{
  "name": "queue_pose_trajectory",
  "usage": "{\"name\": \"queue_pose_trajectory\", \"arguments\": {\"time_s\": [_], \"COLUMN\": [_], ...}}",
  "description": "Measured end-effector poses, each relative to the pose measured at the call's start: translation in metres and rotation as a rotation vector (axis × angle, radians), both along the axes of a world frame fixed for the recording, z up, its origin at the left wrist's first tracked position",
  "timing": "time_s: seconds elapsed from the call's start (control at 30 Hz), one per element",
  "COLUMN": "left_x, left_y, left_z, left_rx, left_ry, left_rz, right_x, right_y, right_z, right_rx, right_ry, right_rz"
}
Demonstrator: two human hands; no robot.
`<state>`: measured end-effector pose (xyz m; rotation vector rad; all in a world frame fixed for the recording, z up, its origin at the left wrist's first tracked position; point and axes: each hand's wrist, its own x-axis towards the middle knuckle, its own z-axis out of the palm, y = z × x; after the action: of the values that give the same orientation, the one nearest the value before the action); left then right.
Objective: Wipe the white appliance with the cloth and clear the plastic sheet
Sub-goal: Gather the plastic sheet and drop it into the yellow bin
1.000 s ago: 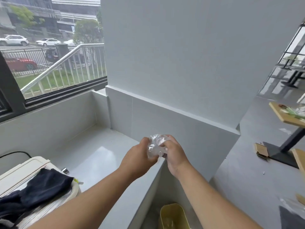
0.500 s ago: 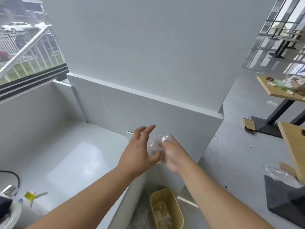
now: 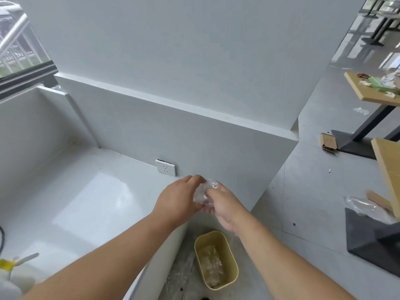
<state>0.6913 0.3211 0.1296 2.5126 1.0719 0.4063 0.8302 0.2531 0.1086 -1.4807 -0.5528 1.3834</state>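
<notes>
hidden or unclear: white appliance and cloth lie outside the frame. at the lower left edge, well left of the bin (image 3: pixel 216 259), a yellow-and-white spray nozzle (image 3: pixel 15 259) shows only in part, its bottle cut off; a black cable (image 3: pixel 1 236) is clipped at the same edge. bin contents are clear crumpled plastic, hard to make out. more clear film (image 3: pixel 179 276) lies on the floor just left of the bin, blurred.

plastic sheet (image 3: pixel 203 194): crumpled into a clear wad, held above and slightly behind the bin, over the end of the ledge (image 3: pixel 86 202).

left hand (image 3: pixel 178 199): fingers curled over the wad's left side, pressing it. right hand (image 3: pixel 223 205): closed on the wad's right and under side, thumb on top. the wad sits between both palms, partly hidden by the fingers.

bin: yellow, rounded rectangle, open top, on the floor below the hands, against the ledge's end.

outlet (image 3: pixel 165 169): white, on the wall behind the ledge, up and left of the bin.

far right of the bin: wooden tables (image 3: pixel 365 89) on black bases, a cardboard scrap (image 3: pixel 329 142), a clear bag (image 3: pixel 363 204) on the floor.

writing: none readable.
</notes>
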Motion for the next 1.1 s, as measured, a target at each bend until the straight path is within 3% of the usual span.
{"name": "queue_pose_trajectory", "arguments": {"time_s": [0.13,0.3,0.37,0.57,0.8,1.1], "left_x": [0.005,-0.001,-0.005,-0.033,-0.067,-0.069], "left_y": [0.002,0.007,0.007,0.012,0.034,0.041], "left_z": [-0.021,-0.062,-0.077,-0.124,-0.18,-0.233], "left_rx": [-0.08,-0.131,-0.126,-0.085,-0.096,0.026], "left_ry": [-0.061,-0.062,-0.03,0.207,0.385,0.347], "left_rz": [0.096,0.122,0.116,0.069,0.1,0.085], "right_x": [0.007,0.01,0.007,0.012,0.011,0.007], "right_y": [0.001,0.001,0.003,0.004,0.001,0.007], "right_z": [-0.016,-0.046,-0.064,-0.116,-0.178,-0.268], "right_rx": [0.057,-0.008,-0.022,-0.108,-0.239,-0.318], "right_ry": [0.167,0.085,0.005,-0.518,-0.714,-0.877], "right_rz": [-0.011,0.034,0.015,0.024,0.104,0.274]}}
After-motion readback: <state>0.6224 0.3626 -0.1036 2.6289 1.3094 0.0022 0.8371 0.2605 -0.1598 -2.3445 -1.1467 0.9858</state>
